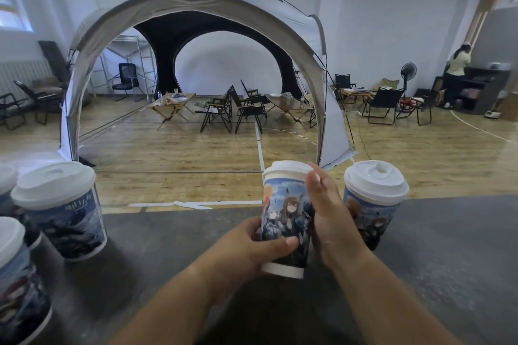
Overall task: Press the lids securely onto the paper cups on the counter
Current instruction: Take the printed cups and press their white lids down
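Note:
A printed paper cup (286, 213) with a white lid (287, 168) on top is lifted off the dark grey counter (448, 246) at the centre. My left hand (252, 246) grips its lower body, thumb across the front. My right hand (328, 218) lies along the cup's right side, fingertips up at the lid's rim. Another lidded cup (372, 204) stands on the counter just right of my right hand, partly hidden by it.
Three more lidded printed cups stand at the left: one (64, 210) near the counter's far edge, one (16, 283) at the lower left, one (5, 185) cut off by the frame. Beyond the counter lie a wooden floor, a dome tent (196, 8), folding chairs and tables. A person (457, 75) stands far right.

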Action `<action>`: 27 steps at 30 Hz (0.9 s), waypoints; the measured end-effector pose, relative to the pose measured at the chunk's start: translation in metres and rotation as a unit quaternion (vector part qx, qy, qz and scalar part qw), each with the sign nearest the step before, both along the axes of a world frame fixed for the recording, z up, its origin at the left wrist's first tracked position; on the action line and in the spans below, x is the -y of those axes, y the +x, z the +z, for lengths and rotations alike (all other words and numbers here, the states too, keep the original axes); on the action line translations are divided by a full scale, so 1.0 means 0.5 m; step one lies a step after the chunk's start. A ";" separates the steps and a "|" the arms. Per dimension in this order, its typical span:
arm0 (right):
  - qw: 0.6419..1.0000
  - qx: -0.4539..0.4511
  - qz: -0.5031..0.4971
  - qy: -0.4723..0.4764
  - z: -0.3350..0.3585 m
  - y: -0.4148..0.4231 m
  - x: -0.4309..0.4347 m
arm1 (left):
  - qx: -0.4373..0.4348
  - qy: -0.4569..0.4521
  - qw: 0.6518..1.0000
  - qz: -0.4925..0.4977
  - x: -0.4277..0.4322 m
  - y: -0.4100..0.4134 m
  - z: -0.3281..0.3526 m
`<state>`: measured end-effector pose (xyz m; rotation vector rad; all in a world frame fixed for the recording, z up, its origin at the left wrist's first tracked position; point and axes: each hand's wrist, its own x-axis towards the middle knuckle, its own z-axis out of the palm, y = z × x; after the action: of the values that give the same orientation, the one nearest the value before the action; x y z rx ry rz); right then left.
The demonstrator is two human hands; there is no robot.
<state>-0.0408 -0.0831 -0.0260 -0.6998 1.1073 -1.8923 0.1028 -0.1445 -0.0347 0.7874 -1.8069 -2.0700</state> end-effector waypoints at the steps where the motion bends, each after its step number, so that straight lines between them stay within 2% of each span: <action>1: 0.999 -0.028 -0.018 0.002 0.004 0.002 -0.002 | 0.018 -0.025 0.999 0.009 0.001 -0.001 -0.003; 3: 0.999 -0.020 -0.033 0.003 0.008 0.001 -0.001 | 0.002 0.013 1.000 -0.021 0.003 0.000 -0.007; 5: 0.999 0.041 -0.004 -0.017 0.008 0.001 -0.002 | -0.032 0.101 0.992 -0.061 0.007 0.006 -0.003; 7: 0.996 0.083 0.025 -0.010 0.003 -0.003 -0.001 | -0.061 0.138 0.985 -0.086 0.010 0.011 0.003; 10: 0.997 0.069 0.017 -0.010 -0.005 -0.003 0.004 | -0.050 0.105 0.992 -0.058 0.010 0.008 0.007; 13: 0.999 -0.013 -0.034 -0.017 0.001 0.001 0.004 | -0.004 0.027 1.000 -0.004 0.007 0.001 -0.004; 15: 0.998 -0.021 -0.055 -0.001 0.004 0.002 0.003 | -0.024 0.070 0.997 -0.028 0.008 0.003 -0.004; 17: 1.000 0.020 -0.002 -0.011 0.006 0.003 0.000 | -0.064 0.155 0.983 -0.068 0.011 0.008 0.000; 19: 0.997 0.055 0.047 -0.010 0.006 0.002 0.000 | -0.091 0.180 0.976 -0.086 0.015 0.013 0.003; 22: 0.999 0.047 0.024 -0.003 0.000 0.001 0.002 | -0.080 0.155 0.983 -0.054 0.019 0.007 -0.004; 25: 0.999 -0.017 -0.047 0.001 -0.002 0.000 0.007 | -0.022 0.057 0.998 -0.007 0.016 -0.001 -0.012; 27: 0.999 -0.016 -0.050 0.001 -0.001 -0.001 0.010 | -0.035 0.082 0.996 -0.028 0.013 0.001 -0.009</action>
<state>-0.0412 -0.0882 -0.0263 -0.6872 1.1847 -1.9698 0.1035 -0.1512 -0.0391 0.7021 -1.6568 -2.2752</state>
